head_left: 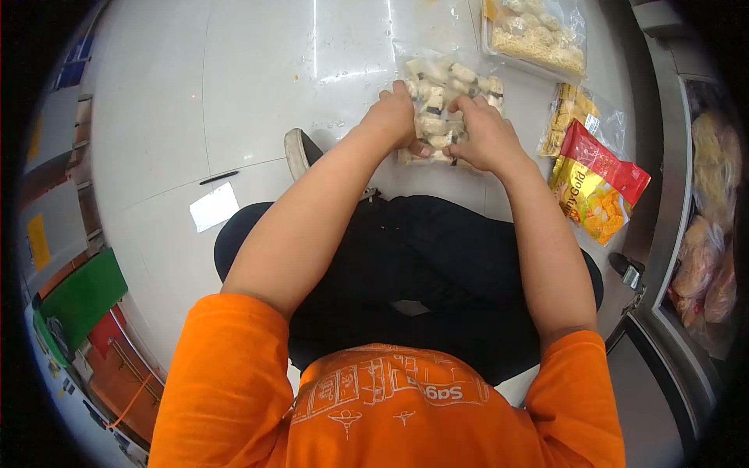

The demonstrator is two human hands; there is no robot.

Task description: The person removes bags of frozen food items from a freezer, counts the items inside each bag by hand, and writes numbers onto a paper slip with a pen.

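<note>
A clear plastic bag of pale, dark-banded food pieces [434, 97] lies on the tiled floor in front of me. My left hand [392, 117] is at the bag's left edge, its fingers curled with the thumb at the lower edge. My right hand [484, 134] rests on the bag's right part, thumb and fingers bent around some of the pieces and apart from each other. Both hands touch the bag, with a gap between them where the pieces show.
A red and yellow food packet [597, 186] and a bag of yellow pieces [568, 117] lie at the right. Behind them is a tray of pale food [534, 43]. An open freezer [677, 234] stands at far right. Paper [214, 207] and a pen [219, 178] lie left.
</note>
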